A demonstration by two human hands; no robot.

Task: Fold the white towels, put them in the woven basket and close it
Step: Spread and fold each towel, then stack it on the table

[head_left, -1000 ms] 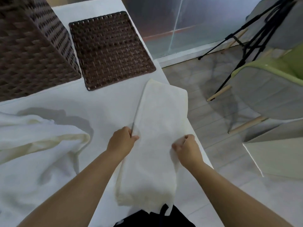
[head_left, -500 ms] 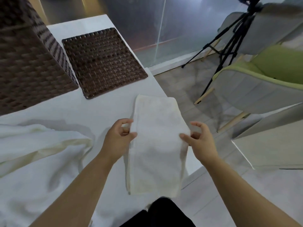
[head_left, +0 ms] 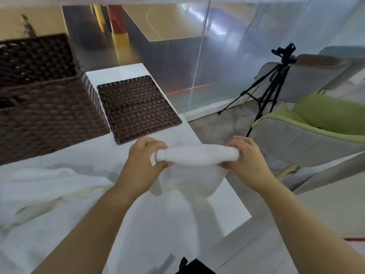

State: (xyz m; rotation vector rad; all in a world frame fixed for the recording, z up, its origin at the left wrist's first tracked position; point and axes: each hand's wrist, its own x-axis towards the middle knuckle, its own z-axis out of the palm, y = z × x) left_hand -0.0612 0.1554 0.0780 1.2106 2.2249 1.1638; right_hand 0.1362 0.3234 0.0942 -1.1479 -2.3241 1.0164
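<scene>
Head, towel (head_left: 197,154) between left hand (head_left: 144,163), right hand (head_left: 246,161)

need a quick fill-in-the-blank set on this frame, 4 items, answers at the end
1. The left hand and right hand each grip one ___ of the folded towel.
2. The woven basket stands ___, its lid off.
3. The lid lies flat on the table, to the ___ of the woven basket.
4. The unfolded towel lies on the ___ side of the table.
Missing words: end; open; right; left.
</scene>
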